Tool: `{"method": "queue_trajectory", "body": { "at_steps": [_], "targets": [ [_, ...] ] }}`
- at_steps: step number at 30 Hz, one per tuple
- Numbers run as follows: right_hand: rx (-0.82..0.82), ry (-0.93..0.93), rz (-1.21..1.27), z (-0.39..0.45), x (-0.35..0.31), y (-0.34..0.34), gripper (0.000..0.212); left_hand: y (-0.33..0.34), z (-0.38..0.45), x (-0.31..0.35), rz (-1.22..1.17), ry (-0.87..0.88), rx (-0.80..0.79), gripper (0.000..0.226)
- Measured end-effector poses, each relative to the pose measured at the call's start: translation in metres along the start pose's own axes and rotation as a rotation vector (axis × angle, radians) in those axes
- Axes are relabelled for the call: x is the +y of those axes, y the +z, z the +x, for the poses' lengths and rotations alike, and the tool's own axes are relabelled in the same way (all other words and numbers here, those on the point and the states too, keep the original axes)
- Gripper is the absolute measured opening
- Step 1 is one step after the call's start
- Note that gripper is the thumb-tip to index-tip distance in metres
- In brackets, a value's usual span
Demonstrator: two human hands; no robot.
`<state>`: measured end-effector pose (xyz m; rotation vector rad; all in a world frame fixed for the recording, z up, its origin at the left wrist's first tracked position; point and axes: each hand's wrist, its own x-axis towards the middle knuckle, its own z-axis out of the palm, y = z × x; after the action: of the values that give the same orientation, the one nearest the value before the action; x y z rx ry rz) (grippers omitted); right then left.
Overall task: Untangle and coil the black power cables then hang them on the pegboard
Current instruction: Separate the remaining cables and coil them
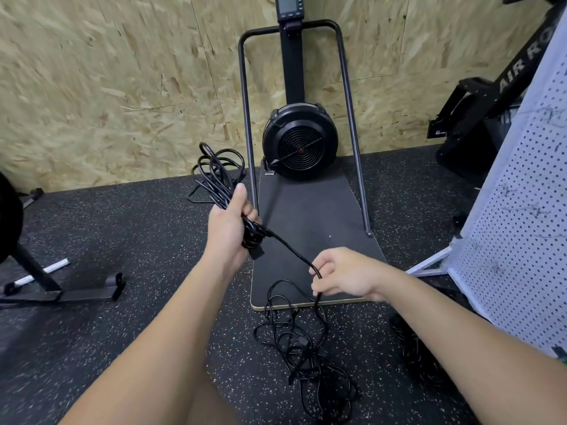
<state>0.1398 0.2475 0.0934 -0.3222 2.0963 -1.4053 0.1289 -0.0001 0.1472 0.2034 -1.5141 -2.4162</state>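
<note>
While the left hand (231,223) grips the coiled cable (219,176), the right hand (343,276) pinches its tail.

I see a black coiled cable bundle (219,176) raised; tangled black cables (302,348) on the floor; white pegboard (521,234) at right.

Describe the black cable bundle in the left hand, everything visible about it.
The coiled cable bundle is thin, glossy black cord gathered into several long loops. The left hand grips it near its lower end, where turns of cord wrap round the loops; the free loops fan up and away past the fist. A plug-like black end hangs just below the fist. One taut strand runs from the wrap down to the right hand, which pinches it, then drops to the tangled cables on the floor.
</note>
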Motion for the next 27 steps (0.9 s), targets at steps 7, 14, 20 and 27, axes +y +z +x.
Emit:
{"method": "queue_trajectory", "body": {
  "at_steps": [7,14,20,27],
  "targets": [
    [0.21,-0.307,0.0,-0.005,-0.019,-0.007,0.025,-0.031,0.014,0.006,0.211,0.028,0.071,0.038],
    [0.186,-0.494,0.2,-0.011,-0.047,-0.005,0.028,-0.004,-0.019,-0.017,0.35,-0.124,-0.191,0.042],
    [0.352,-0.535,0.191,-0.004,-0.049,0.002,0.015,0.029,-0.051,-0.034,0.422,-0.085,-0.574,0.055],
    [0.521,-0.473,0.069,-0.011,-0.047,-0.011,0.033,0.03,-0.058,-0.032,0.607,-0.062,-0.701,0.015]
  ]
}}
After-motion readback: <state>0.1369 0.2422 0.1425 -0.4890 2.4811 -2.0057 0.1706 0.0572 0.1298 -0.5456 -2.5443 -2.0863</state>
